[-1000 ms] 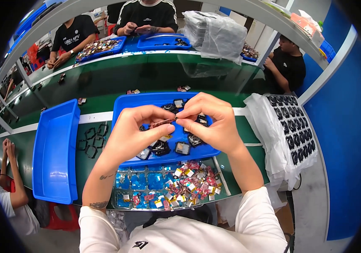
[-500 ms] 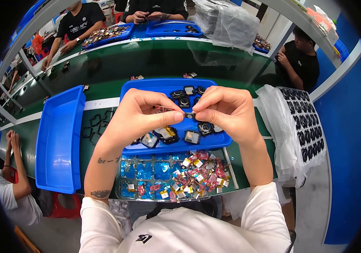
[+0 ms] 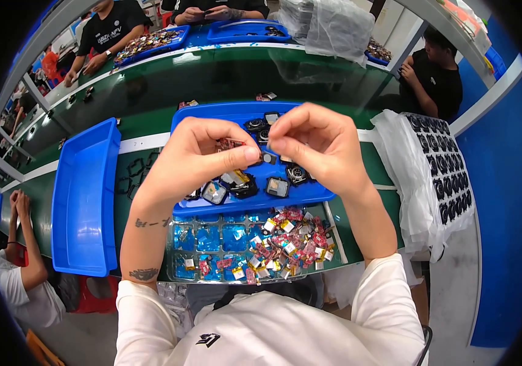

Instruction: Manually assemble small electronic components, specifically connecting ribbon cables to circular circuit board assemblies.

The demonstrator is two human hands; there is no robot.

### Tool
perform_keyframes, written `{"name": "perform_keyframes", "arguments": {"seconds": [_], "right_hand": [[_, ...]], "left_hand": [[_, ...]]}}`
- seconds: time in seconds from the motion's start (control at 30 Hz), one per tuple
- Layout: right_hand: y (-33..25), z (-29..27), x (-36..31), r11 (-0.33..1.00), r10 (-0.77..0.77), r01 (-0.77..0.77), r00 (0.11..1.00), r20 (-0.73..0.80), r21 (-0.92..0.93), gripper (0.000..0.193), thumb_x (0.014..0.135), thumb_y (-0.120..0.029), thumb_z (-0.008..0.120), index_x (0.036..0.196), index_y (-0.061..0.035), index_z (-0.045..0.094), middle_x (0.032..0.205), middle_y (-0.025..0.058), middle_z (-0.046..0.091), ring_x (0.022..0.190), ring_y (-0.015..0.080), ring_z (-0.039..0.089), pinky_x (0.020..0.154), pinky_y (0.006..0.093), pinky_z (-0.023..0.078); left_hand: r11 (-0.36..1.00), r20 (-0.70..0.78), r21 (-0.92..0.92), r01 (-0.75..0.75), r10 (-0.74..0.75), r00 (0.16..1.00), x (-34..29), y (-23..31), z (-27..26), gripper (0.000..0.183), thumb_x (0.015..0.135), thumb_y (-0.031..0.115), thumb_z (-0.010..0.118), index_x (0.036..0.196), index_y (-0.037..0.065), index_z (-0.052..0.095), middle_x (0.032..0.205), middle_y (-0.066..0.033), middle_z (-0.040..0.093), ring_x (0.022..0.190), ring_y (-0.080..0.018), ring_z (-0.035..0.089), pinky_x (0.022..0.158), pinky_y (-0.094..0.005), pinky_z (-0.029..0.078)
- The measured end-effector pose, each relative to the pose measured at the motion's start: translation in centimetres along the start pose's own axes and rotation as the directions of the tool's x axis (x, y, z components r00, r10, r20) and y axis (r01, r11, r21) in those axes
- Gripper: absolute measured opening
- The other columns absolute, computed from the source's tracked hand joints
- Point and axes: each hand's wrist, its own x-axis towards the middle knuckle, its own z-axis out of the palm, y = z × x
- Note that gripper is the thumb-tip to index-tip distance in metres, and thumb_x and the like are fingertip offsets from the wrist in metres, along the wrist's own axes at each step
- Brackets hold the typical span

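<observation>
My left hand pinches a small red circuit board between thumb and fingers. A small dark part with a round grey face sticks out past the thumb tip, and it seems joined to the board. Just right of it, raised a little, my right hand has thumb and forefinger closed together; whatever lies between them is too small to make out. Both hands are above a blue tray of black watch-like housings, among them a round-faced one and a square one.
Nearest me, a clear compartment tray bears a heap of red boards with small batteries. A deep blue bin stands at left, beside black frames. At right, wrapped trays hold black parts. Co-workers sit across the green belt.
My right hand has come away from the dark part, moving up slightly, with its fingers pinched. My left hand keeps hold of the board, and the round grey face now shows.
</observation>
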Motion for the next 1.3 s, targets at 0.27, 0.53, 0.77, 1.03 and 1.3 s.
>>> {"name": "perform_keyframes", "arguments": {"seconds": [0.27, 0.53, 0.77, 1.03, 1.3], "right_hand": [[3.2, -1.4, 0.3, 0.276, -0.023, 0.047, 0.999, 0.042, -0.96, 0.018, 0.076, 0.0, 0.062, 0.093, -0.0038, 0.062, 0.082, 0.0112, 0.065, 0.076, 0.0276, 0.063, 0.065, 0.0351, 0.049], [4.0, -1.6, -0.3, 0.238, 0.49, 0.134, 0.838, 0.238, -0.962, 0.028, 0.068, -0.013, 0.074, 0.093, -0.008, 0.065, 0.091, 0.006, 0.061, 0.091, 0.0264, 0.06, 0.075, 0.0389, 0.049], [3.8, -1.9, 1.0, 0.385, 0.667, 0.014, 0.687, 0.288, -0.923, 0.02, 0.069, -0.008, 0.068, 0.089, -0.0068, 0.063, 0.077, 0.0085, 0.063, 0.08, 0.0264, 0.062, 0.068, 0.037, 0.048], [2.0, -2.2, 1.6, 0.922, 0.338, -0.324, 0.94, 0.034, -0.212, 0.018, 0.082, 0.001, 0.062, 0.1, 0.0031, 0.059, 0.092, 0.0058, 0.06, 0.071, 0.0083, 0.061, 0.058, 0.0211, 0.051], [1.0, 0.1, 1.0, 0.967, 0.215, -0.225, 0.973, -0.088, -0.119, 0.027, 0.08, 0.001, 0.065, 0.106, 0.0014, 0.061, 0.091, 0.007, 0.063, 0.076, 0.0097, 0.064, 0.065, 0.0218, 0.054]], "left_hand": [[0.995, -0.078, 0.086, -0.055, 0.062, 0.995, 0.1, 0.3, -0.7, 0.013, 0.081, 0.012, 0.068, 0.079, 0.0, 0.064, 0.073, -0.0011, 0.058, 0.067, -0.0072, 0.053, 0.061, -0.0207, 0.044], [0.993, -0.073, 0.087, -0.075, 0.082, 0.994, 0.1, 0.4, -0.6, 0.013, 0.081, 0.012, 0.069, 0.08, 0.0, 0.065, 0.072, -0.001, 0.059, 0.066, -0.006, 0.054, 0.06, -0.0193, 0.044], [0.977, -0.108, 0.185, -0.107, 0.128, 0.986, 0.3, -0.3, -0.5, 0.009, 0.08, 0.008, 0.069, 0.078, -0.001, 0.065, 0.071, -0.0009, 0.06, 0.067, -0.0061, 0.055, 0.061, -0.0193, 0.045], [0.889, -0.189, 0.411, -0.2, 0.297, 0.936, 0.8, -1.5, 0.1, 0.014, 0.077, 0.012, 0.07, 0.078, -0.002, 0.067, 0.087, -0.0069, 0.065, 0.076, -0.0111, 0.059, 0.066, -0.0228, 0.046], [0.804, -0.301, 0.568, -0.176, 0.402, 0.865, 1.1, -2.3, 0.8, 0.01, 0.075, 0.013, 0.07, 0.076, 0.003, 0.07, 0.102, -0.0087, 0.067, 0.096, -0.0187, 0.057, 0.08, -0.0297, 0.045]]}}
